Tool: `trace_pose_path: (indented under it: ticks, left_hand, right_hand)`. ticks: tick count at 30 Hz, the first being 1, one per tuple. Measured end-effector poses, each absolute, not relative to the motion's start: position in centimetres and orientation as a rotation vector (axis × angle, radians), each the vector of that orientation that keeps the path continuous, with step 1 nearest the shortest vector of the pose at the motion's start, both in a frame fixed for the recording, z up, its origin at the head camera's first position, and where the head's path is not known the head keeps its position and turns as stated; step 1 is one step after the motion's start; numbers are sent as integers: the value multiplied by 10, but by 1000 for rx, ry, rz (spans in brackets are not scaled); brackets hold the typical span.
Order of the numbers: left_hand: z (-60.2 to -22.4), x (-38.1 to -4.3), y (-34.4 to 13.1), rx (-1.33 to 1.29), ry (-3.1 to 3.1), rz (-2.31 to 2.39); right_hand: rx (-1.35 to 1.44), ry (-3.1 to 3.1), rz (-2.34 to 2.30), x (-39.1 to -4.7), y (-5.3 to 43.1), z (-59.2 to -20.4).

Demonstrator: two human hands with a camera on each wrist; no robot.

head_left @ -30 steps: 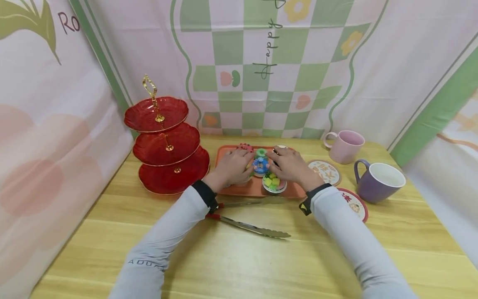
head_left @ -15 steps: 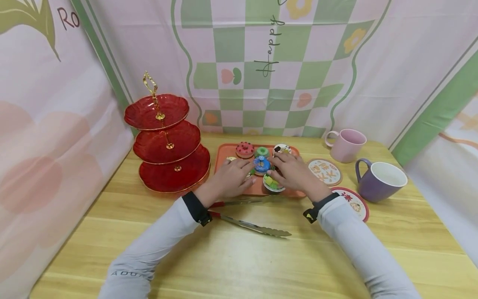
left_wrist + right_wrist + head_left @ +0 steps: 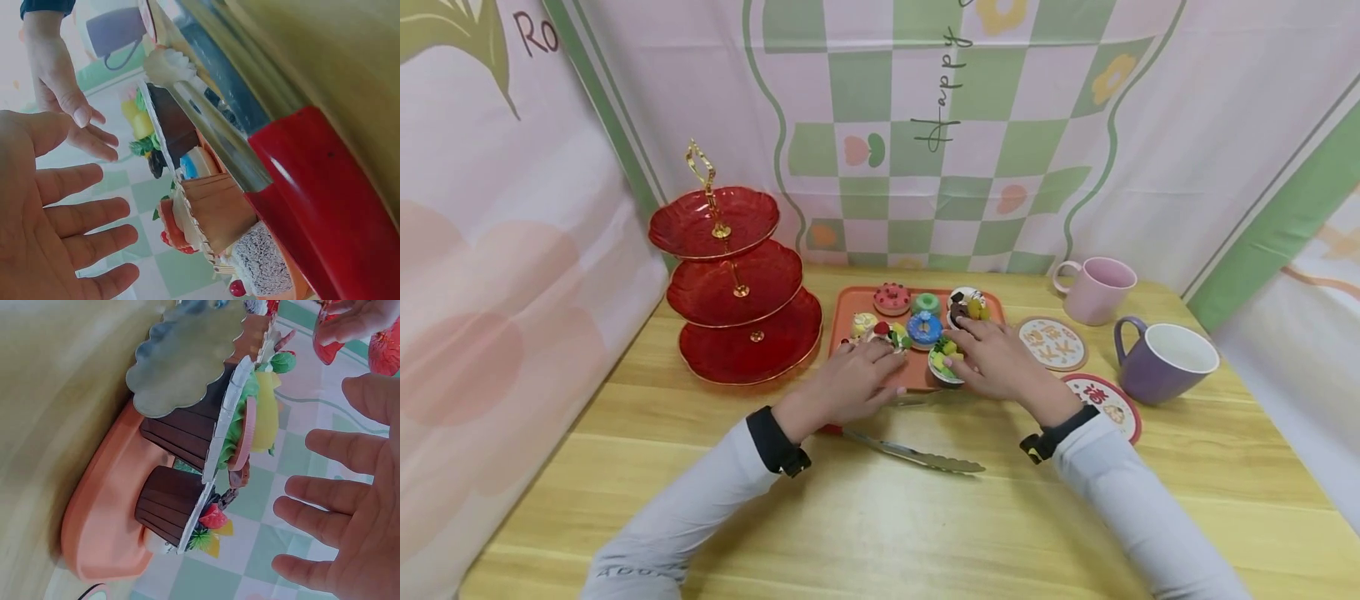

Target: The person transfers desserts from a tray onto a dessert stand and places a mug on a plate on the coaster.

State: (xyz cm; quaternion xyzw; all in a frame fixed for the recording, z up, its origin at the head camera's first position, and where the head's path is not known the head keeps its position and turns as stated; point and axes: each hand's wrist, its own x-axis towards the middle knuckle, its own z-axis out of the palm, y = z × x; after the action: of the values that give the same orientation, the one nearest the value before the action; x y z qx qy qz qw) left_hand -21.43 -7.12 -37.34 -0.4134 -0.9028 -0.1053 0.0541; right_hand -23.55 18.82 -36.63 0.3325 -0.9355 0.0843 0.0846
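Observation:
An orange tray point(image 3: 845, 304) bears several cupcakes and doughnuts. My left hand point(image 3: 850, 383) is over its front left edge, fingers extended, beside a fruit-topped cupcake point(image 3: 880, 330). At the front right my right hand point(image 3: 1003, 363) hovers with spread fingers by the cupcake with yellow and green topping point(image 3: 942, 364). Both wrist views show bare palms holding nothing. Between the hands sits a blue doughnut point(image 3: 924, 331), with a pink doughnut point(image 3: 892, 298) and a green doughnut point(image 3: 926, 305) behind. Metal tongs point(image 3: 921, 457) with red handles point(image 3: 319, 181) lie before the tray, partly hidden under my left hand.
A red three-tier stand point(image 3: 748, 337) with a gold handle stands left of the tray. To the right are two round coasters, one brown-rimmed point(image 3: 1052, 343) and one red-rimmed point(image 3: 1108, 408), plus a pink mug point(image 3: 1097, 292) and a purple mug point(image 3: 1161, 367). A patterned cloth hangs behind.
Both hands have drawn back from the middle of the tray toward the person, the left also moving left. The rear doughnuts and the cupcakes now show more fully.

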Motion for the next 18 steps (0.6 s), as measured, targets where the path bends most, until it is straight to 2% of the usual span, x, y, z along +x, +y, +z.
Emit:
trace_pose_path:
  ticks: [18]
  left_hand:
    - [-389,-192,-98,-1255,-2930,-430]
  right_hand:
    - [1091,-2727,226,-207,204,-376]
